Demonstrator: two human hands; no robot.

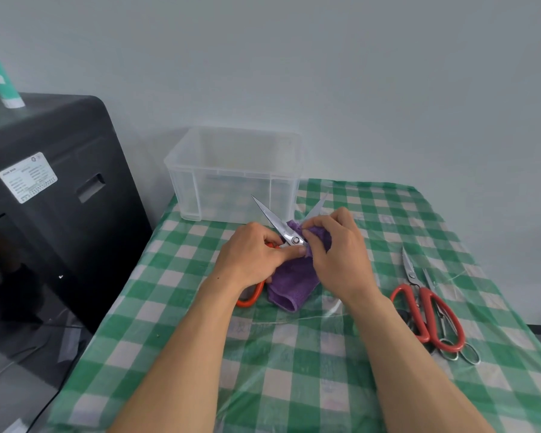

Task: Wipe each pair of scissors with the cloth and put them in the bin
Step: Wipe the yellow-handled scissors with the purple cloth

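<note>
Our left hand (250,254) grips the spread scissors (272,218), our right hand (338,254) pinching the cloth (294,278), seemingly round one blade

Soft, even, fairly bright light with a cool greenish cast. The bin (231,170) throws a faint shadow on the wall (356,73). Pale glare streaks cross the table (294,370) cover. Wide-angle bending tilts the black cabinet (60,145) at the left edge.

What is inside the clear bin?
Through the translucent walls of the bin, no scissors show. Frosted plastic blurs its floor, and blades of the held scissors cover part of its front.
</note>
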